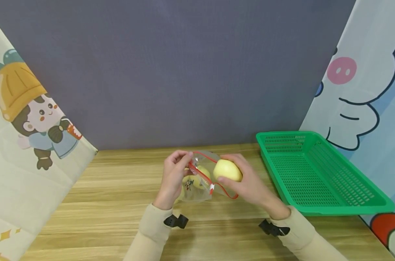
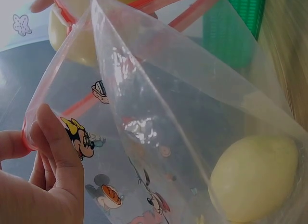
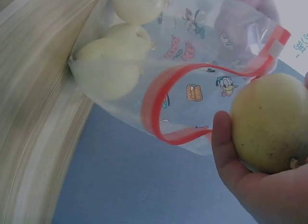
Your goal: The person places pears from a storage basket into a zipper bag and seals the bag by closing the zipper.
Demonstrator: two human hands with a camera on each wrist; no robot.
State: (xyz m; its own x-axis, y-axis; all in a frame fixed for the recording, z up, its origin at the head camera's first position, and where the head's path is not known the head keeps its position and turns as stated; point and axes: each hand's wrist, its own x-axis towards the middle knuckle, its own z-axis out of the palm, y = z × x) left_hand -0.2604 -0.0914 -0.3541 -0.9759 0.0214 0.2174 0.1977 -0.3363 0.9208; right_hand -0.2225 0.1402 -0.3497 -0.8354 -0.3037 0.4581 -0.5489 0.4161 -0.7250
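Note:
My left hand [image 1: 172, 175] pinches the red-edged rim of a clear zip bag [image 1: 197, 196] printed with cartoon figures. The mouth of the bag gapes toward the right, and a white slider [image 1: 212, 186] sits on its red zip strip. Several pale yellow pears [image 3: 108, 70] lie in the bottom of the bag. Another yellow pear [image 1: 227, 170] is gripped by my right hand [image 1: 251, 183], thumb on the near side. That pear is right at the bag's mouth, its stem showing in the right wrist view.
A green plastic basket [image 1: 339, 209] with perforated walls stands on the right of the wooden table [image 1: 96, 203]. Behind the table rises a grey-blue panel [image 1: 184, 72]. Cartoon-printed cloths hang at the left [image 1: 8, 174] and right.

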